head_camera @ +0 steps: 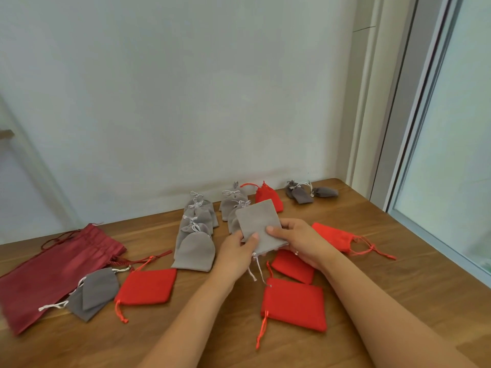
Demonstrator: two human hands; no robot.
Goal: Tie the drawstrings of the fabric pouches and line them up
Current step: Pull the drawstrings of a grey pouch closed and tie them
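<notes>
Both hands are up off the table (372, 235) with one light grey pouch (259, 225) between them. Its mouth is turned down toward the person, and the pale drawstrings (255, 269) dangle loose just below the left hand (235, 254).

Here's the danger: those cords hang free and unknotted, and they look thin and slippery. If one hand reaches for them, the flat pouch, held only near its lower end, could flop or slide out of the other. An uneven pull may gather the mouth lopsided, or let one cord run back into its channel.

Watch the clutter too. A red pouch (292, 265) lies just beneath the right-hand fingers (273, 229), with a larger red pouch (293, 305) nearer the person. Their red cords (261, 329) could tangle with the grey ones if the work drops low. Just beyond the fingers and off to their left sits the row of tied grey pouches (196, 229), so a careless set-down could knock that line crooked.

Now the grip. On the left-hand fingers (253, 238), the thumb presses flat on the pouch's front face and the rest are tucked behind, out of sight, pinching the lower left. The right hand (303, 239) has its thumb on the front near the middle and its other fingers wrapped behind the right edge. Both hands are clamped on fabric, neither on the cords yet.
</notes>
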